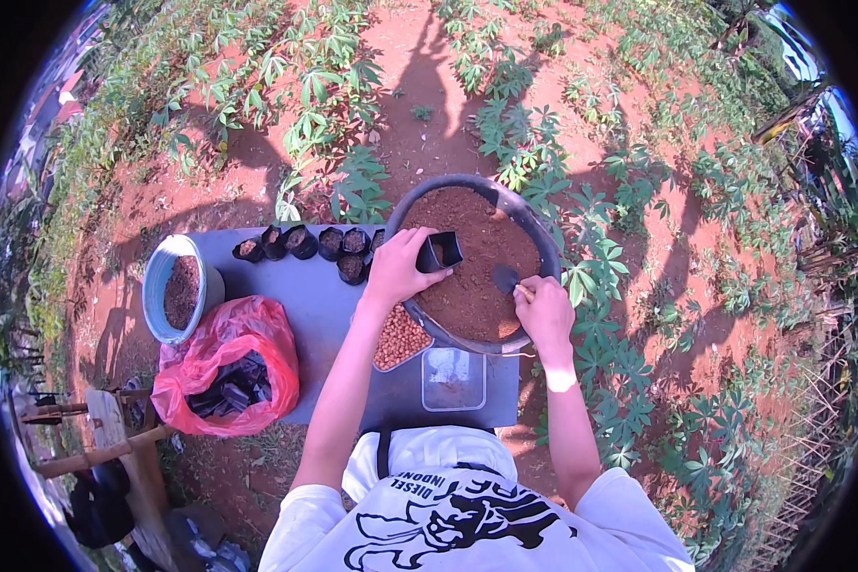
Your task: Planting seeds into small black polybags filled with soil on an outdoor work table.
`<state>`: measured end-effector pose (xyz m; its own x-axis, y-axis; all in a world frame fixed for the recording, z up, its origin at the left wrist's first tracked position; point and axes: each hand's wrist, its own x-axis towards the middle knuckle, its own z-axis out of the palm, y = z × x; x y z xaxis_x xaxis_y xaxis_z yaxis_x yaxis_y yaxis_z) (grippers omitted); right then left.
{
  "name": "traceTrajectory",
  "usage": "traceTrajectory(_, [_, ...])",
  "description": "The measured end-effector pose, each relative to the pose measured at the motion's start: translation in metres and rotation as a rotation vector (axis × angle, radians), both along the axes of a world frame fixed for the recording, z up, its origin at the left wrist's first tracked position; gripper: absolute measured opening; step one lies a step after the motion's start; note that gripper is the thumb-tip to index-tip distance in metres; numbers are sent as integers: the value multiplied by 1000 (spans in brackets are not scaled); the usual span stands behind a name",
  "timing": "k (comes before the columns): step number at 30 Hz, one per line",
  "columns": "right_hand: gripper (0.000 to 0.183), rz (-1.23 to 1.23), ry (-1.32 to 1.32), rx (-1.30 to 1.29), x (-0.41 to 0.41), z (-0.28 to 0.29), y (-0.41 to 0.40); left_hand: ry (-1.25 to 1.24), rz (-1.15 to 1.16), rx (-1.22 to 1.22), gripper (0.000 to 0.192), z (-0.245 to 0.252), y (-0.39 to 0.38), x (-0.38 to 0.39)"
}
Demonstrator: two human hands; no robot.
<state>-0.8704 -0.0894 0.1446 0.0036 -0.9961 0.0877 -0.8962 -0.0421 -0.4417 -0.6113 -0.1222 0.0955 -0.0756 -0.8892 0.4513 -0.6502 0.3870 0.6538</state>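
Note:
My left hand (400,266) grips a small black plastic planting bag (440,252), tilted over a large dark basin; some soil shows inside its mouth. My right hand (545,313) holds a hand trowel (506,278) by its handle, its dark blade at the surface of the reddish-brown soil (472,286). The basin (554,250) stands at the right end of the table. Below my left hand, an open plastic container of round tan pellets (400,339) is partly beneath the basin's rim. Several soil-filled black bags (301,242) stand along the table's far edge.
At the left of the grey table (322,314) stand a light blue bucket (151,286) with dark soil and a red plastic bag (279,357) holding black plastic. A clear rectangular container (454,400) lies near my body. Leafy plants (600,386) grow around the table; wooden poles (107,457) are at lower left.

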Motion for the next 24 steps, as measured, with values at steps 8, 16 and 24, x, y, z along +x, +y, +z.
traceTrajectory(8, [17, -59, 36, 55, 12, 5, -13, -17, -1, 75, 61, 4, -1, -1])
traceTrajectory(16, [21, -100, -26, 170, 26, -7, -17, -12, 7, 76, 61, 3, 0, 0])
traceTrajectory(24, [22, -94, -206, 49, 20, -35, -9, 1, -4, 16, 62, 1, 0, -1])
